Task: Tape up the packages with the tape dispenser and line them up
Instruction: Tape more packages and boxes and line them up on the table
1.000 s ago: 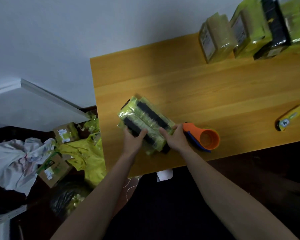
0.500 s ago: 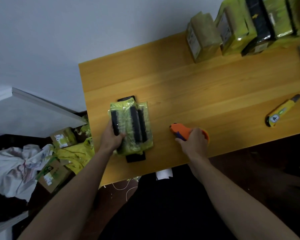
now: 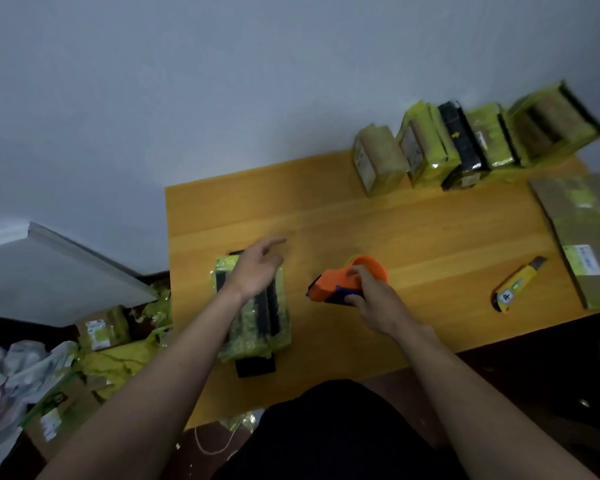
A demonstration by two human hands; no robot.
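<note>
Gripping the tape dispenser (image 3: 343,284), the right hand (image 3: 374,299) lifts it; left hand (image 3: 257,271) spread above the package (image 3: 253,323).

A yellow-wrapped package (image 3: 253,313) lies flat beneath the left hand (image 3: 255,271); the right hand (image 3: 371,299) grips the orange tape dispenser (image 3: 343,280); five packages (image 3: 465,147) stand rowed beyond.

On the table (image 3: 413,230): seven packages, five in a row (image 3: 465,147), one flat (image 3: 579,233), one yellow (image 3: 253,327). One dispenser (image 3: 340,282), one knife (image 3: 516,284). Two hands. Three boxes (image 3: 101,329) on the floor.
</note>
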